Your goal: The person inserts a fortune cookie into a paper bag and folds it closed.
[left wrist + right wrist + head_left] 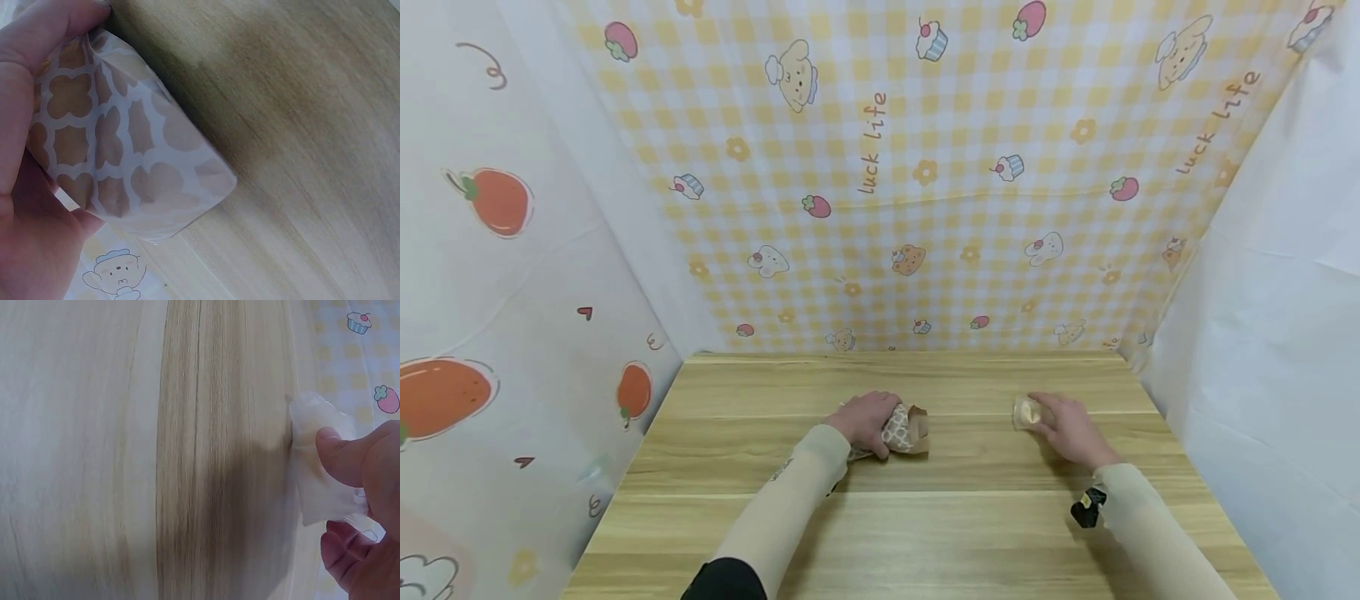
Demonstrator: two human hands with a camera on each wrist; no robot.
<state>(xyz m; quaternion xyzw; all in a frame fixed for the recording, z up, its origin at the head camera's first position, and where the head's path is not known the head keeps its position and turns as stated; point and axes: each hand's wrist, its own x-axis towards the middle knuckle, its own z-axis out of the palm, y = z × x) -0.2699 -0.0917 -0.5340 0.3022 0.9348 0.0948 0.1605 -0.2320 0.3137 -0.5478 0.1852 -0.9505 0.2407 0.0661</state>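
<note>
Left of the table's middle, my left hand [867, 419] grips a brown paper bag [898, 430] with a white lattice pattern. The bag's mouth faces right in the head view. Close up in the left wrist view, the patterned paper bag [131, 144] is between thumb and fingers, creased near the thumb. Over on the right, my right hand [1071, 427] pinches a small clear-wrapped packet [1024, 413] with something pale yellow inside. The right wrist view has the thumb lying across the translucent packet [319, 469], the fingers curled on its other side.
A wood-grain table [955, 533] spans the area under both arms. Behind it hangs a yellow checked cloth [925, 217] with cartoon prints. White sheets [1262, 333] enclose the right and left sides. A small black device [1087, 507] is strapped at the right wrist.
</note>
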